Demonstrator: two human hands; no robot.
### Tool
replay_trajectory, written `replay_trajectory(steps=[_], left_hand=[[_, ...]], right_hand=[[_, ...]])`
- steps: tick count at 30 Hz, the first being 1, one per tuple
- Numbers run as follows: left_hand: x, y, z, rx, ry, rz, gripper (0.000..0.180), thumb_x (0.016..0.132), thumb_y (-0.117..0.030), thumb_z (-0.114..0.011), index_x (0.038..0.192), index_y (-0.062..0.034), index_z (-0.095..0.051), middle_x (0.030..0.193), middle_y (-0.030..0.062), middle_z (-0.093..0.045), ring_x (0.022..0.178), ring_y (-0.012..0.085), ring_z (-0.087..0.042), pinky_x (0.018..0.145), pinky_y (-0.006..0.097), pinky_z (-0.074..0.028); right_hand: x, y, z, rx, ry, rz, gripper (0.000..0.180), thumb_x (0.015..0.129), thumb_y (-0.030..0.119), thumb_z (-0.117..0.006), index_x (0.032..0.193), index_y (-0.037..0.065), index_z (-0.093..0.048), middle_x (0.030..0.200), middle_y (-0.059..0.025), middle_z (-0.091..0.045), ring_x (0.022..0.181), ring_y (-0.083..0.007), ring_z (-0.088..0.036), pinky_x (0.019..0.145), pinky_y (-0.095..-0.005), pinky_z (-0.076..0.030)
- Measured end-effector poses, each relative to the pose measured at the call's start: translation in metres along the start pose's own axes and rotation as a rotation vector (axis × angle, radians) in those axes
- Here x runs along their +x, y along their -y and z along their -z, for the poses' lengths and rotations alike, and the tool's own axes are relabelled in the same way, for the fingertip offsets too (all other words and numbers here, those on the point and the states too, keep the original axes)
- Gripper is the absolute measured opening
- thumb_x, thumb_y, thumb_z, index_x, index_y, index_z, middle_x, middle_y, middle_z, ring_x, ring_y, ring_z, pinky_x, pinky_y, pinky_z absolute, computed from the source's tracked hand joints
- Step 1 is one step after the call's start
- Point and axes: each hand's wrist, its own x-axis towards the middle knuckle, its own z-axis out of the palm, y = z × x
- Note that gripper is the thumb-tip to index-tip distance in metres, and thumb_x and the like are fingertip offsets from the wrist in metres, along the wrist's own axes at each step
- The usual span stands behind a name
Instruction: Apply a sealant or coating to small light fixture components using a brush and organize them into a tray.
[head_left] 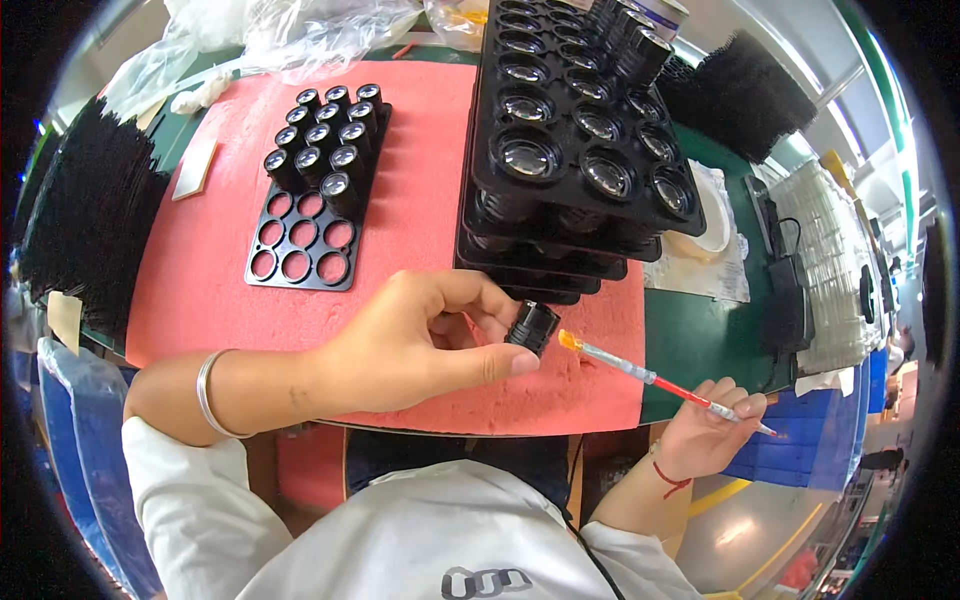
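Between the thumb and fingers of my left hand (430, 335) is a small black ribbed lens barrel (531, 328), tilted, above the pink mat. My right hand (712, 428) grips a slim pen-like stick (640, 373) with a clear and red body. Its yellow-orange tip points at the barrel, close to its right side; whether they touch I cannot tell. Beyond my left hand lies a black tray (318, 250) with round holes. Several upright black lens barrels (338, 192) fill its far part, while its near holes show pink mat.
Right of centre, a tall stack of black trays (548, 198) holds glass-topped lenses. The pink mat (420, 150) covers much of the green table (690, 385). Stacks of black sheets (90, 215) stand at left and far right. Clear plastic bags (290, 35) lie at the back.
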Motion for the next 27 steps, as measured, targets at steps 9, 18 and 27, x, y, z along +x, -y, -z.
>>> replay_trajectory(steps=[9, 18, 27], left_hand=[[0.0, 0.003, 0.0, 0.009, 0.015, -0.072, 0.028, 0.078, -0.017, -0.068, 0.093, 0.0031, -0.056, 0.079, -0.0008, -0.056, 0.066, 0.0017, -0.049, 0.056, 0.018, -0.042], [0.0, -0.006, 0.001, -0.06, 0.126, -0.006, 0.028, 0.082, -0.006, -0.06, 0.108, 0.0019, -0.053, 0.095, 0.0037, -0.058, 0.078, 0.0063, -0.054, 0.064, 0.021, -0.046], [-0.023, -0.029, 0.01, 0.592, 0.113, -0.426, 0.031, 0.066, -0.011, -0.07, 0.094, -0.0037, -0.058, 0.083, 0.0039, -0.062, 0.063, 0.0102, -0.06, 0.054, 0.022, -0.048]], right_hand=[[-0.001, -0.002, 0.0, -0.15, 0.083, 0.078, 0.026, 0.091, 0.028, -0.045, 0.079, 0.007, -0.036, 0.056, -0.0021, -0.036, 0.052, -0.0119, -0.032, 0.048, -0.0242, -0.028], [-0.001, 0.0, -0.004, -0.141, -0.002, 0.063, 0.028, 0.091, 0.03, -0.043, 0.078, 0.007, -0.036, 0.057, -0.0013, -0.036, 0.053, -0.0099, -0.032, 0.048, -0.0226, -0.027], [-0.002, -0.001, -0.001, -0.003, -0.094, 0.01, 0.028, 0.09, 0.031, -0.045, 0.075, 0.011, -0.034, 0.057, 0.0021, -0.03, 0.054, -0.0085, -0.028, 0.051, -0.0236, -0.023]])
